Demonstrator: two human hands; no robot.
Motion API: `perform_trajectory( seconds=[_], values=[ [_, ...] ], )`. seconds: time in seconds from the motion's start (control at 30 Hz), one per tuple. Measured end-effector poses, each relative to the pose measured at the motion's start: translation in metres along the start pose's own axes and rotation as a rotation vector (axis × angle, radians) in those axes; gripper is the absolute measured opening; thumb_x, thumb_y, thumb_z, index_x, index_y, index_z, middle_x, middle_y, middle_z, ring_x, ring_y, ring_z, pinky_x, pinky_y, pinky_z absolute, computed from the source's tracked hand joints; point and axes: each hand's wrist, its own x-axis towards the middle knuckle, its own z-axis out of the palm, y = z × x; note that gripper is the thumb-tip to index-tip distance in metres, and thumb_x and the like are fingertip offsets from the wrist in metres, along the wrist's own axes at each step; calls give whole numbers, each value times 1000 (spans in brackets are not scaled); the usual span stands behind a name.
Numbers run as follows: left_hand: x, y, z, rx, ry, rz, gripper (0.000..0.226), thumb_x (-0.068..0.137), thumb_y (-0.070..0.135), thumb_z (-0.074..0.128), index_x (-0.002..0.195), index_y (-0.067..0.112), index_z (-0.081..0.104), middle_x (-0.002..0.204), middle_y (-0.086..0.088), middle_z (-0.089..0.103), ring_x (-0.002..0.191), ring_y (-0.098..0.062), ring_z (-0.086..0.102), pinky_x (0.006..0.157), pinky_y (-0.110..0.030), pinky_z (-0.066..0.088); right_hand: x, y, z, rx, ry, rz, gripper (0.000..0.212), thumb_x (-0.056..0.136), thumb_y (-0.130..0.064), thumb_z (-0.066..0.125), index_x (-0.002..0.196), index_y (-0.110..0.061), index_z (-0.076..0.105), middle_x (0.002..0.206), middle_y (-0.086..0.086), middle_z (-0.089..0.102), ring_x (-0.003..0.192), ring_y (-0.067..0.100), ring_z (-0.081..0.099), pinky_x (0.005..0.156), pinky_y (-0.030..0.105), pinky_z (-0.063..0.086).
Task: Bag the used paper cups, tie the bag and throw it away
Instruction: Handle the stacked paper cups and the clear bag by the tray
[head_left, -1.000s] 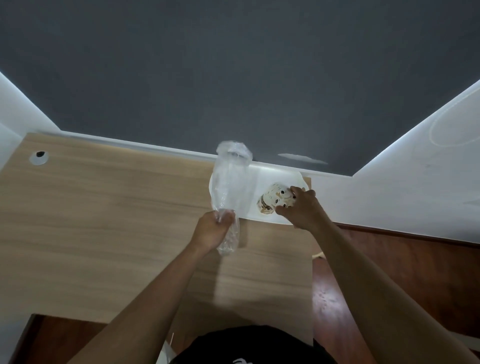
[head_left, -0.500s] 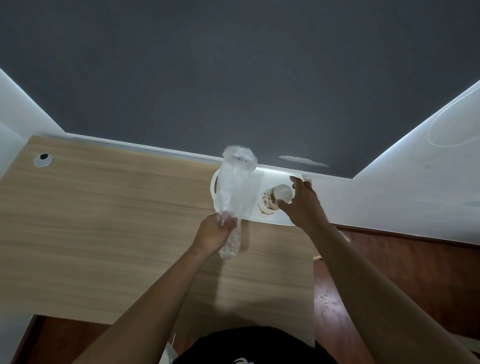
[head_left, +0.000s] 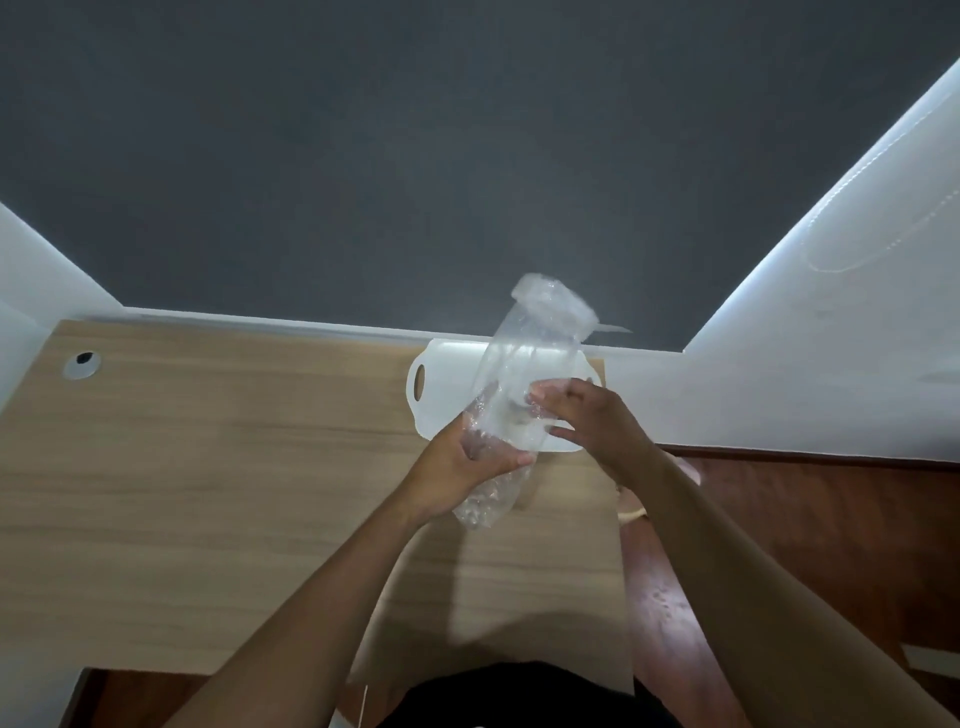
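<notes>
Head view: left grip (head_left: 467, 462) clutches the clear bag (head_left: 524, 364) low down, above the desk (head_left: 208, 467) and white tray (head_left: 431, 405); right grip (head_left: 587, 421) pinches its middle. Any cups inside are too blurred to tell; tying and binning seem left.

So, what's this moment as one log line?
left hand: grips clear plastic bag | right hand: touches bag's side | white tray: on wooden desk

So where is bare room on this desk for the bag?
The desk is bare from the cable hole to the left hand and down to the near edge. Crowded: far right corner, where tray, bag and right hand overlap.
</notes>
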Motion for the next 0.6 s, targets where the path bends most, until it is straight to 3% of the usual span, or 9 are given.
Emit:
perform_trajectory(
  seconds=[0.07,0.13,0.2,0.33,0.37,0.47,0.6],
  values=[
    [5,0,12,43,39,27,75,97,39,86,154,57,42,107,18,79,101,3,75,94,-19,58,-3,8,-13,38,73,-28,22,107,-33,70,119,-17,79,114,-3,84,116,24,79,103,44,64],
    [14,-5,30,86,133,-14,55,98,53,79,142,67,49,100,22,69,93,9,68,94,-15,54,-10,20,-36,181,177,-19,23,112,-30,63,119,-14,78,110,-3,82,110,28,79,104,48,61],
    [22,-12,45,120,147,-49,37,104,53,70,139,59,59,88,11,56,79,0,57,88,-19,48,-18,30,-56,275,227,-17,24,113,-31,60,115,-14,77,108,0,77,102,26,75,104,49,59],
    [44,-24,84,201,-13,-19,34,110,46,65,144,43,66,93,-20,56,86,-12,56,91,-28,49,-43,54,-97,404,301,30,28,111,-36,63,126,-15,74,114,1,79,102,25,72,92,42,59],
    [50,-25,96,213,-20,-25,38,110,46,64,148,43,64,91,-19,55,85,-11,56,89,-25,48,-49,59,-105,434,324,54,29,110,-37,65,129,-17,73,118,0,81,104,24,75,89,39,60],
    [70,-28,137,308,-5,-46,46,111,44,61,157,39,57,77,6,44,72,-6,48,72,-13,43,-68,74,-124,417,346,194,38,103,-50,72,131,-26,70,122,-1,83,106,21,82,85,37,65],
    [100,-36,190,420,-48,-125,52,112,48,56,163,37,49,82,6,56,73,-11,58,68,-19,46,-84,109,-145,409,294,279,50,99,-57,73,142,-35,62,131,-8,79,110,18,82,87,43,67]
  ],
)
